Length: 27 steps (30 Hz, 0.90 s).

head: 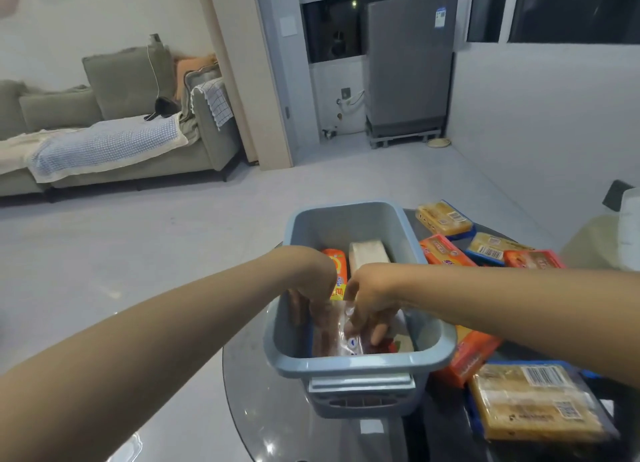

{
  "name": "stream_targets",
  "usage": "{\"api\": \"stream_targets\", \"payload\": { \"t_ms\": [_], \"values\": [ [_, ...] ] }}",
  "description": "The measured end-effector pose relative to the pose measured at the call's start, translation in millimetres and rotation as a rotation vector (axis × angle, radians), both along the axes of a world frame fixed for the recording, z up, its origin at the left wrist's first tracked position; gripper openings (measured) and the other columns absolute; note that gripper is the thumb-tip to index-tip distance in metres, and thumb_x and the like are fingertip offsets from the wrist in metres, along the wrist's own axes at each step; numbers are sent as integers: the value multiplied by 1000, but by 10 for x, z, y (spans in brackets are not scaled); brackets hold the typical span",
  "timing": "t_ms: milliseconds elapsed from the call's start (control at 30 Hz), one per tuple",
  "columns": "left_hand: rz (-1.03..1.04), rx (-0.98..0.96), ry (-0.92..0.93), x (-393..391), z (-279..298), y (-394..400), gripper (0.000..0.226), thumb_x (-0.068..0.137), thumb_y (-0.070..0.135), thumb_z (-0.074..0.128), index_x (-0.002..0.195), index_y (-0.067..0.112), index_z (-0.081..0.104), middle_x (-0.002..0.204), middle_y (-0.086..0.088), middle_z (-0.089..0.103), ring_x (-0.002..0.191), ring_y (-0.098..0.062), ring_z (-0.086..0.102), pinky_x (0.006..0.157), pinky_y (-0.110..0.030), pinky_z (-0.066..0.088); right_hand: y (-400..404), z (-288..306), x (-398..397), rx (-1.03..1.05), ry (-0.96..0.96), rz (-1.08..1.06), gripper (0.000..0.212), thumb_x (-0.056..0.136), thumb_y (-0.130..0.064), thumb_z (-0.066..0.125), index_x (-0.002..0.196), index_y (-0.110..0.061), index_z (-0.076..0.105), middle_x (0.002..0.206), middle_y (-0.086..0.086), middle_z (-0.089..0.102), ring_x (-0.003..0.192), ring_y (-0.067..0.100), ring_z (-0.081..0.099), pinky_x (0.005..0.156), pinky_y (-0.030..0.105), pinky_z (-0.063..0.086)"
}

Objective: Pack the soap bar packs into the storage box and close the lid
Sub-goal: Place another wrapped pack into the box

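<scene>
A grey-green fabric sofa [114, 122] draped with a pale knitted blanket [100, 146] is seen at the far left, on a light tiled floor [145, 253]. Further right, a tall grey cabinet-like appliance [408, 66] stands by dark windows. In the foreground a round dark glass table [277, 420] carries a blue-grey rectangular plastic storage box [349, 361], open, with no lid visible on it.

The left hand [311, 288] is lowered inside the box at its near left, fingers curled down onto a clear-wrapped soap pack [337, 337] (the grip itself is partly hidden). The right hand [369, 300] is also inside the box, just beside the left, fingers closed on the same pack. Behind the hands, an orange soap pack [337, 271] and a pale tan soap bar [367, 253] stand on edge within the box.

To the right, orange and yellow wrapped soap packs [485, 250] lie scattered on the table, and a large yellow soap pack [533, 399] lies nearest.
</scene>
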<state>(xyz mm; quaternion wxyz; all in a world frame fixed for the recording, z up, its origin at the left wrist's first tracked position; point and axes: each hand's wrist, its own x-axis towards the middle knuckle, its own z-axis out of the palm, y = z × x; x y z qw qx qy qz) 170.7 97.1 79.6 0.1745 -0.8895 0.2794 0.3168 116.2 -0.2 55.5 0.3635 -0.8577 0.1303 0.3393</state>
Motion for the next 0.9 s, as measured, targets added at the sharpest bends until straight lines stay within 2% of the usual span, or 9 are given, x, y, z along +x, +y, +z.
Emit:
{"api": "stream_targets", "payload": {
  "t_ms": [100,167,267,367,467,533,667,767,900],
  "values": [
    [-95,18,-72,31,-103,-2,41,79,32,73,112,8,68,112,-10,70,99,-26,67,77,-29,49,21,-4,36,-31,46,7,36,91,-7,57,127,-1,54,93,12,69,46,12,60,72,29,55],
    [-165,3,-142,49,-153,-8,38,79,31,73,109,8,70,108,-10,71,90,-26,65,75,-29,48,22,-2,53,-34,54,4,35,92,-7,54,127,-1,54,83,11,67,41,10,59,65,26,55],
    [-227,-29,-215,58,-197,2,31,81,26,70,106,8,71,105,-12,71,76,-22,55,71,-30,46,9,-24,79,-34,41,1,35,92,-5,52,126,1,53,114,16,68,54,14,61,82,33,54],
    [-212,-87,-209,56,-185,42,28,84,24,65,106,8,70,104,-11,71,81,-24,61,71,-30,49,-15,-24,80,-30,-7,-7,36,90,-6,56,126,2,53,112,17,68,62,18,61,84,33,55],
    [-196,-194,-212,24,-149,90,26,87,20,60,109,12,70,106,-10,71,93,-26,66,75,-30,51,-56,1,44,-65,-149,-19,36,85,-5,62,121,0,57,102,19,72,59,20,65,63,27,58],
    [-195,-259,-268,-20,-114,128,28,88,20,59,114,14,67,110,-10,69,99,-26,64,74,-28,46,-68,24,-26,-96,-257,12,36,85,-8,64,120,-3,58,98,19,73,59,21,67,57,24,56],
    [-155,-453,-387,-152,-15,217,30,89,28,60,118,22,62,119,-5,61,108,-24,58,83,-33,45,-115,122,-233,-105,-578,40,31,87,-15,62,118,-15,60,87,6,72,64,13,68,58,20,55],
    [-125,-647,-458,-332,72,244,28,91,29,56,117,25,63,115,-3,59,104,-22,58,88,-37,49,-239,247,-449,-128,-827,-7,25,87,-17,58,111,-21,66,75,-10,67,72,9,66,65,22,53],
    [-86,-943,-456,-683,137,136,23,91,30,53,108,25,67,105,2,62,94,-17,62,84,-36,51,-453,275,-753,-123,-997,-121,19,86,-18,58,99,-25,70,80,-12,69,76,2,63,72,23,52]
  ]
}}
